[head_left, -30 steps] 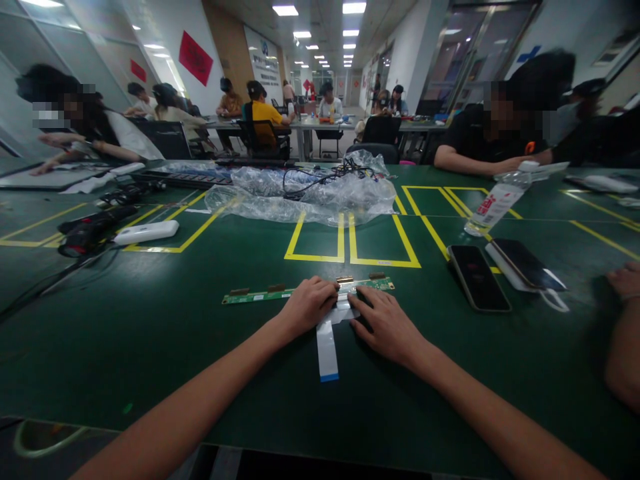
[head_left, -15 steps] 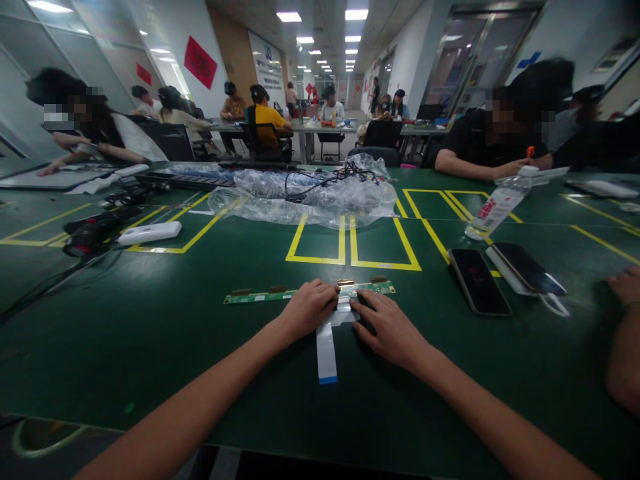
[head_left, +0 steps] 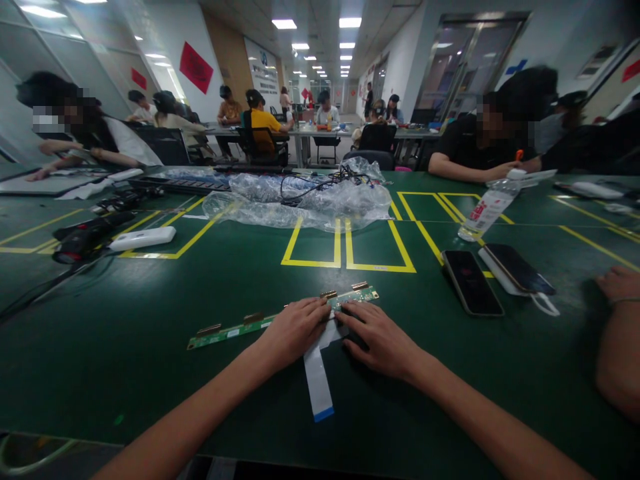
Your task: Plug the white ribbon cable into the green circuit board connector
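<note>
A long, narrow green circuit board (head_left: 240, 331) lies tilted on the table, its right end farther from me. A white flat ribbon cable (head_left: 317, 380) with a blue end runs from the board's near edge toward me. My left hand (head_left: 299, 330) is closed at the joint of cable and board, its fingertips on the cable's top end; the thumb is hidden. Stretched fingers of my right hand (head_left: 383, 333) rest on the board just right of that joint, thumb apart from them. My hands cover the middle of the board and the exact contact.
Crumpled clear plastic wrap (head_left: 310, 203) with black cables lies beyond the yellow-taped rectangles. Two phones, one dark phone (head_left: 473, 281) nearer, and a plastic bottle (head_left: 490, 208) are at right. A white device (head_left: 143, 239) lies left. Another person's arm (head_left: 620, 340) rests at the right edge.
The circuit board has turned, its left end swinging toward me. Both hands and the ribbon cable have shifted slightly nearer and left with it. The view has also shifted a little.
</note>
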Demonstrator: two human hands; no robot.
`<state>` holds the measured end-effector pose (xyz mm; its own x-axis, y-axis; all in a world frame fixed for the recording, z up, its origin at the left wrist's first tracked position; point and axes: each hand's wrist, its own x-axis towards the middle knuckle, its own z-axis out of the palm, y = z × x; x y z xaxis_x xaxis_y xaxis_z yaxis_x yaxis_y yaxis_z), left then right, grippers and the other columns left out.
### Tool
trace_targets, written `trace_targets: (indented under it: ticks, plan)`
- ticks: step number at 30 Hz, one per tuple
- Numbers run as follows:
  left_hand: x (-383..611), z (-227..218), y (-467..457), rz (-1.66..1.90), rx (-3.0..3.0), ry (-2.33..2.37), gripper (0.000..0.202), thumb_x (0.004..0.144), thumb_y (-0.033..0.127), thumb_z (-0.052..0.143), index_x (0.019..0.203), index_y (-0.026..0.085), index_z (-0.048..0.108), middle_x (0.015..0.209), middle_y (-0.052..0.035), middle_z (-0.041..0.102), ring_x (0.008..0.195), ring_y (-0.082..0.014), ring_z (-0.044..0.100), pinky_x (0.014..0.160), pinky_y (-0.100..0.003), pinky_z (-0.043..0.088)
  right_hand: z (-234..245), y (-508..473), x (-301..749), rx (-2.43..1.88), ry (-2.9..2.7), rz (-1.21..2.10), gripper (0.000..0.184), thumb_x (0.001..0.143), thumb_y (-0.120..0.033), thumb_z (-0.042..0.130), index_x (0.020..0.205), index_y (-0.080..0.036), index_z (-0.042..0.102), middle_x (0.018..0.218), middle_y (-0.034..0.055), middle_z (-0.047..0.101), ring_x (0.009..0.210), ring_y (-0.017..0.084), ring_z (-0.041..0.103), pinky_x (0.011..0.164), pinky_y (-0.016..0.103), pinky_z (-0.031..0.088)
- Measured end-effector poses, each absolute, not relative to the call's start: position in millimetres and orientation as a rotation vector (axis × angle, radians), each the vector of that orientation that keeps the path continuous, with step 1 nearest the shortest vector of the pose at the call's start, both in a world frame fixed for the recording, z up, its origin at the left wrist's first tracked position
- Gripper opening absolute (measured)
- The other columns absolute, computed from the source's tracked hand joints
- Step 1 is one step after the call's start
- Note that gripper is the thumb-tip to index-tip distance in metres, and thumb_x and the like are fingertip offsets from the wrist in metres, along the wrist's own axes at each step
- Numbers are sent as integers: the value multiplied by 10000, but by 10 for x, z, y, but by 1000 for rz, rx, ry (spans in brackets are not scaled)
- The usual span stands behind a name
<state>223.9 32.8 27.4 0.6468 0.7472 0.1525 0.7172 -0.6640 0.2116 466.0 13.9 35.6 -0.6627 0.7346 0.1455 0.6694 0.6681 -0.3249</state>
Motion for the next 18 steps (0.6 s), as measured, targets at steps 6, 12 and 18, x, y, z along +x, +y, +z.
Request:
trace_targets:
  ticks: [6, 12, 18]
  plan:
    - [1813, 206, 81, 221, 2691, 1505, 486, 999, 406, 389, 1426, 200, 496, 1466, -90, 527, 1368, -250, 477, 1126, -470, 424, 394, 150, 4711, -1130, -2531, 402, 472, 952, -279, 528, 1417, -201, 501, 1464, 124, 502, 1344, 261, 456, 1109, 481, 389]
    - [647, 95, -17, 187, 2357, 2019, 612, 962, 520, 341, 1412, 145, 521, 1474, -119, 509, 1348, -323, 492, 1106, -525, 428, 372, 158, 4750, -1131, -2522, 404, 453, 960, -276, 524, 1409, -216, 511, 1450, 121, 513, 1335, 261, 460, 1097, 499, 393]
    - [-407, -16, -5, 205, 2130, 2387, 534, 937, 540, 325, 1423, 363, 460, 1306, 57, 665, 1215, -331, 607, 925, -561, 544, 329, 186, 4782, -1147, -2524, 418, 439, 957, -278, 531, 1393, -232, 528, 1437, 114, 525, 1324, 260, 472, 1088, 503, 403]
